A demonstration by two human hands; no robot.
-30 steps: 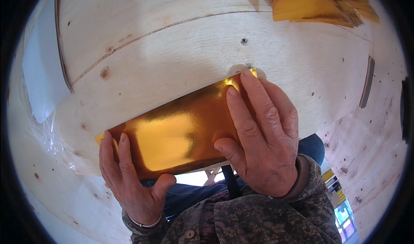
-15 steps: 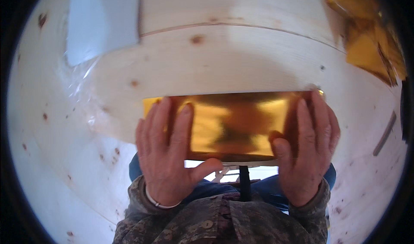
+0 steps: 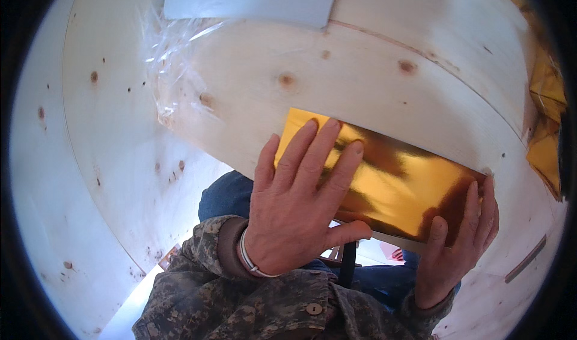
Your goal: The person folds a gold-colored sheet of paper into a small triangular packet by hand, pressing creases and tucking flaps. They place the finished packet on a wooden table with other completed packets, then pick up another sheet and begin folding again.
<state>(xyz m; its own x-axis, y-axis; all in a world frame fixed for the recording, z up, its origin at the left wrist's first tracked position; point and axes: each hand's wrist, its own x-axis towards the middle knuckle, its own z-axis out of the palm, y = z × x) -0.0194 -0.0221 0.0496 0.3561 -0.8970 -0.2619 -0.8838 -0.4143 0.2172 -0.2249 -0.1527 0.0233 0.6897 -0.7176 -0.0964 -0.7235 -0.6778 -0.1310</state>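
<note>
A shiny gold foil sheet (image 3: 409, 177), rectangular, lies flat at the near edge of a pale wooden table. Spread over its left end, my left hand (image 3: 300, 189) rests with fingers stretched out and the thumb pointing right near the lower edge. At the right end, my right hand (image 3: 460, 244) touches the foil, its fingers extended along the short side and its thumb lying on the surface. Neither hand grips anything. The foil mirrors the fingers in dark reflections. What lies beneath the sheet is hidden.
A white sheet or board (image 3: 252, 0) lies at the far left, with crumpled clear plastic film (image 3: 177, 69) beside it. Folded gold foil pieces (image 3: 547, 153) sit at the right rim. A thin dark strip (image 3: 526, 259) lies on the right of the wooden table (image 3: 360, 69).
The view has turned, so the foil now appears tilted and farther right. My left hand lies farther in over the foil; my right hand stays at its right end.
</note>
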